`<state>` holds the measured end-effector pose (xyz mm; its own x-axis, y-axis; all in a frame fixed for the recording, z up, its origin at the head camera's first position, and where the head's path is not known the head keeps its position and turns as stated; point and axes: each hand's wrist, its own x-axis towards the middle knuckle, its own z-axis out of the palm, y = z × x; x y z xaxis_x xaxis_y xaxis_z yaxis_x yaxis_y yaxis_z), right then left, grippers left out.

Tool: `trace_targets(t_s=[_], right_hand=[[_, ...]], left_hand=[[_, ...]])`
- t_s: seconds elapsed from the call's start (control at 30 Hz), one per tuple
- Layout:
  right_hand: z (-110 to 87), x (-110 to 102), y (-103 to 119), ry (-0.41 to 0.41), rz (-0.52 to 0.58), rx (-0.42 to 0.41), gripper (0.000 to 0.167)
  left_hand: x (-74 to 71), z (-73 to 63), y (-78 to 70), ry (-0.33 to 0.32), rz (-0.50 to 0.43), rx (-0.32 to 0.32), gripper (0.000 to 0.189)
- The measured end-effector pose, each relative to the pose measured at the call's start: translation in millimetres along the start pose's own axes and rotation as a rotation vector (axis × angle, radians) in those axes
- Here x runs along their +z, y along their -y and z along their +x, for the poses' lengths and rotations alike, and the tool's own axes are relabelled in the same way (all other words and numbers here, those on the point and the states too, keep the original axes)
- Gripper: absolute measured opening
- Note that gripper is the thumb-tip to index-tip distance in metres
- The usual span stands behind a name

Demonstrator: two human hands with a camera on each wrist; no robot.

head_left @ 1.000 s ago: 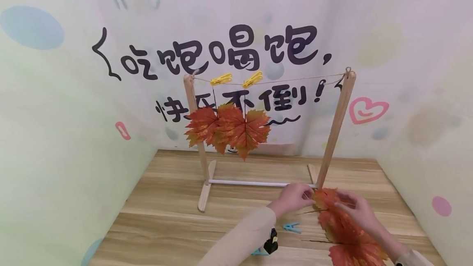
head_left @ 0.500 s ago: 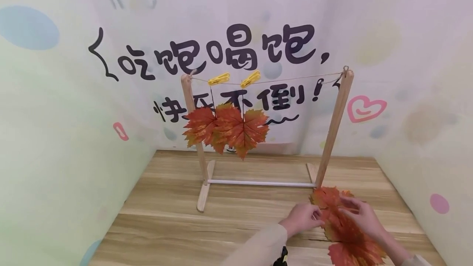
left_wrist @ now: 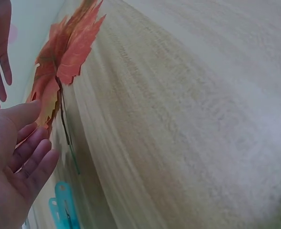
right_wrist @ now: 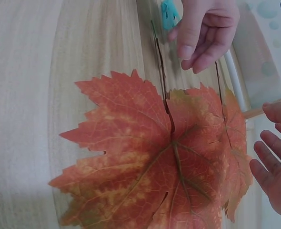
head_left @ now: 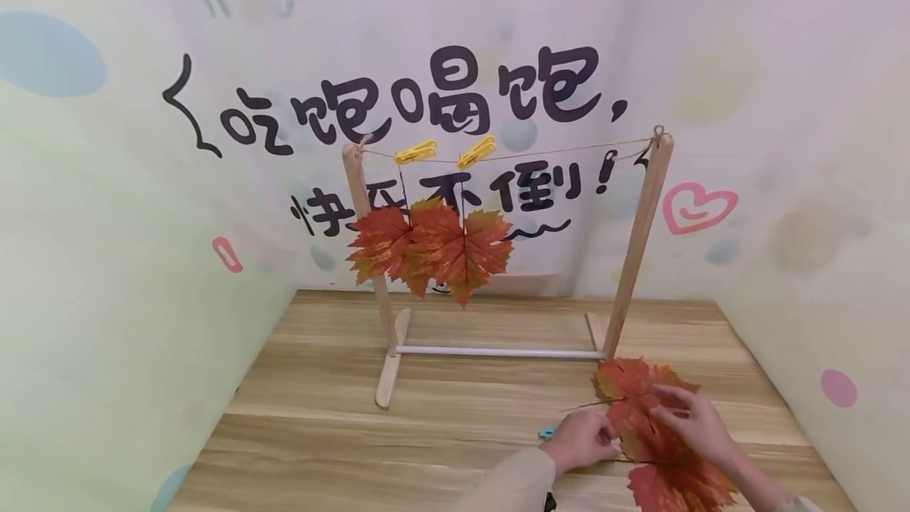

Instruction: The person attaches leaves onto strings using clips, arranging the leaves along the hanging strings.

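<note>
Artificial red-orange maple leaves lie overlapping on the table at the right: a nearer leaf and a farther leaf. Their thin dark stems point left. My left hand hovers beside the nearer leaf's stem, its fingers loosely bent and nothing visibly between them. Over the right side of the leaves is my right hand, fingers relaxed and spread; whether it touches a leaf is unclear. A blue clothespin lies near the left hand, mostly hidden behind it in the head view.
A wooden stand with a left post, a right post and a white crossbar stands at the back. Two yellow clothespins on its string hold hanging maple leaves. A printed curtain is behind.
My left hand has moved from the farther leaf's stem toward the nearer leaf's stem. The right hand stays over the leaves with little movement. The head view has shifted slightly.
</note>
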<state>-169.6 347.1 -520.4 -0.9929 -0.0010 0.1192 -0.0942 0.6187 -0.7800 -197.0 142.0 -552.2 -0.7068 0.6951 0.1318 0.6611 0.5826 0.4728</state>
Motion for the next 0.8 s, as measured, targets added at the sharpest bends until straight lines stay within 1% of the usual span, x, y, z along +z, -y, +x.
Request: trace_targets(t_s=[0.13,0.33,0.5,0.63,0.8], right_hand=[[-0.3,0.6,-0.4,0.032,0.009,0.038,0.039],[-1.2,2.4,-1.9,0.056,0.027,0.079,0.040],[-2.1,4.2,-3.1,0.066,0.032,0.112,0.040],[-2.1,4.9,-3.4,0.069,0.026,0.119,0.039],[-2.7,4.8,-3.5,0.062,0.027,0.111,0.039]], left_hand=[[4.2,-2.7,0.8,0.012,0.014,-0.018,0.014],[11.0,-3.0,1.0,0.042,0.109,-0.037,0.015],[15.9,-1.9,-0.6,0.051,0.140,-0.051,0.013],[15.7,-1.6,-3.5,0.055,0.167,-0.068,0.012],[13.2,-2.2,-7.4,0.036,0.225,-0.068,0.013]])
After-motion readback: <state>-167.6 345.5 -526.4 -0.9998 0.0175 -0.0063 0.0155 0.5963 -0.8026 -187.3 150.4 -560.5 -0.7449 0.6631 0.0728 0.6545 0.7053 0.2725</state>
